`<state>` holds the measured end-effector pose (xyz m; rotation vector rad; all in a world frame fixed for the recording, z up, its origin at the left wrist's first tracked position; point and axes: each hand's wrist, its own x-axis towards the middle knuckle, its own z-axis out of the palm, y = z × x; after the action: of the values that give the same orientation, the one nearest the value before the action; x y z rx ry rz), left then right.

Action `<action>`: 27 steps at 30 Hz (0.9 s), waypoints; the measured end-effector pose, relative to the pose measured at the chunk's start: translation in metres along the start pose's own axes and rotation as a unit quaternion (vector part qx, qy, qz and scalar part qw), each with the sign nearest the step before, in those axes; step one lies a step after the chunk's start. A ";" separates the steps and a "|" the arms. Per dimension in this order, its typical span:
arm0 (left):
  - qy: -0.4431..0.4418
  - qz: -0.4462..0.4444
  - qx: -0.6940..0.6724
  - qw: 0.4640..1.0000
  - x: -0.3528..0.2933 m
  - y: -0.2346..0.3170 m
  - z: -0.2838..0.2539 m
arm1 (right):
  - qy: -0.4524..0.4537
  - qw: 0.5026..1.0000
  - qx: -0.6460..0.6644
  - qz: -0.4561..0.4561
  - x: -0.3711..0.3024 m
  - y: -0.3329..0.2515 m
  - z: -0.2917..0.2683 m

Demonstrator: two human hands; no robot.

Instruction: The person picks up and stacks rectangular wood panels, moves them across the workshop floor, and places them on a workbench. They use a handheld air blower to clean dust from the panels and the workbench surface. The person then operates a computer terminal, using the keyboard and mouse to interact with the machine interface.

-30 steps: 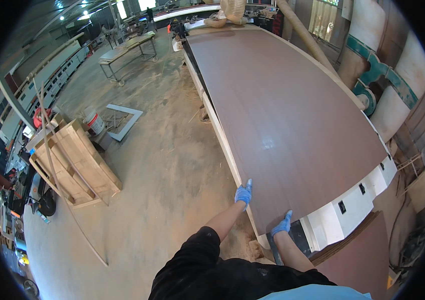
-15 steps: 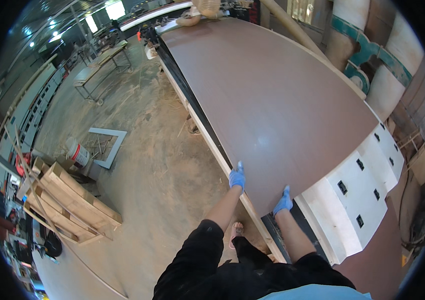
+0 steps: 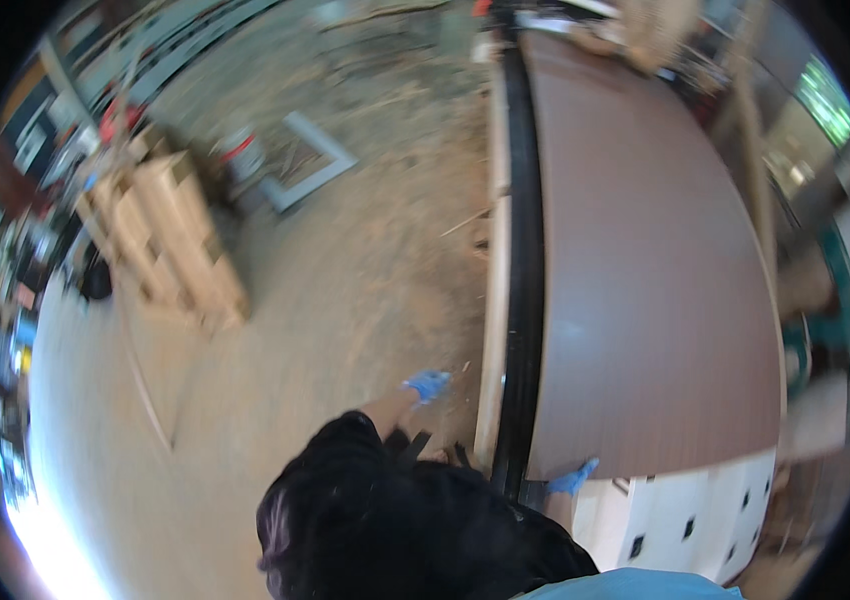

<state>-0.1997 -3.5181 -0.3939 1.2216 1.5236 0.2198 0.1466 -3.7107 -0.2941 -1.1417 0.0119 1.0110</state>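
A large brown board (image 3: 655, 270) lies flat on a long machine bed, a glossy sheen on its face. My right hand (image 3: 572, 477), in a blue glove, is at the board's near left corner. It grips the near edge, one digit reaching over the top face and the other fingers hidden. My left hand (image 3: 428, 386), gloved in blue too, hangs in the air left of the bed, off the board. Motion blurs it, but its fingers look stretched out and nothing shows in them. White panels with black fittings (image 3: 690, 525) adjoin the board's near end.
A black rail (image 3: 522, 290) and a pale wooden strip (image 3: 493, 330) run along the bed's left side. On the dusty floor at left are a wooden stack (image 3: 180, 235), a white bucket (image 3: 242, 153) and a grey frame piece (image 3: 313, 180). Green-banded ducts (image 3: 840, 320) stand right.
My left hand has let go of the board's left edge and moved out over the floor. The right hand stays at the near edge. My view has turned, so the board now runs more upright.
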 end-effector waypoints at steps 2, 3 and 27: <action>-0.004 -0.108 0.099 0.989 0.009 -0.082 -0.053 | -0.005 0.999 0.015 0.039 0.017 0.008 -0.042; -0.014 -0.164 0.140 0.976 0.006 -0.104 -0.083 | 0.006 0.995 0.032 0.092 0.026 0.011 -0.043; 0.207 0.367 -0.005 0.907 0.304 0.413 -0.068 | 0.585 0.756 -0.267 -0.121 0.000 0.013 0.020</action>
<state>0.0237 -3.0680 -0.2702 1.7807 1.3275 1.0365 0.1288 -3.6946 -0.2944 -2.0972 0.5967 -0.1042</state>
